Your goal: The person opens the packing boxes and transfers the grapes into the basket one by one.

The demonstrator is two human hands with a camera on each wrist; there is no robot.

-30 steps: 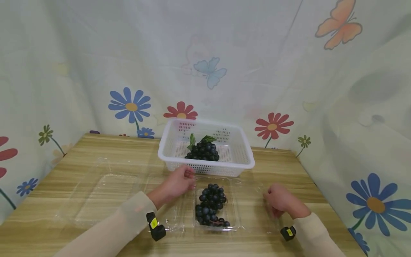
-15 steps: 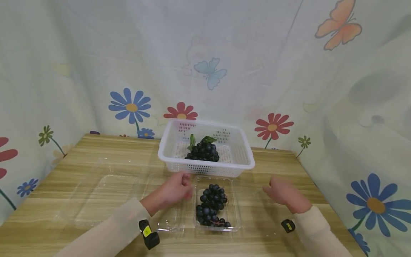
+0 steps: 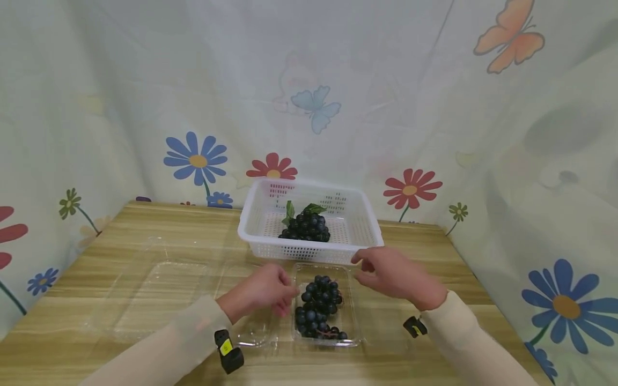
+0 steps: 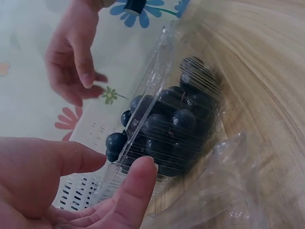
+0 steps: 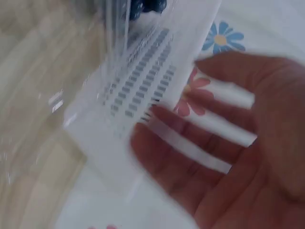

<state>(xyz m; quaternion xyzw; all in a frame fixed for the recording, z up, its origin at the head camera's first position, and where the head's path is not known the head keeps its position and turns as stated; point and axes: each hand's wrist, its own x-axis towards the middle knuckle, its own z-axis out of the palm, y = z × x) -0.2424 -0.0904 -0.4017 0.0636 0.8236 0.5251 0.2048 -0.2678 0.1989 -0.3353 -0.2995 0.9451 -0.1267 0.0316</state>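
Note:
A bunch of dark grapes (image 3: 316, 308) lies in a clear plastic box (image 3: 356, 321) at the front centre of the table. My left hand (image 3: 267, 289) hovers by the box's left rim, thumb and fingers parted. In the left wrist view a fingertip comes close to the box wall; whether it touches, I cannot tell. My right hand (image 3: 398, 276) hangs over the box's right rim with loosely bent fingers. In the right wrist view that hand (image 5: 252, 176) holds nothing, its fingers spread before the basket.
Behind the box stands a white perforated basket (image 3: 270, 249) holding more dark grapes (image 3: 309, 226) with green leaves. Left of the box lie clear plastic pieces, including a large clear container (image 3: 164, 300). A patterned curtain (image 3: 309, 64) closes off the back.
My right hand has let go of the clear plastic at right and moved left and up to the box's right side. My left hand has shifted slightly down. The grapes have not moved.

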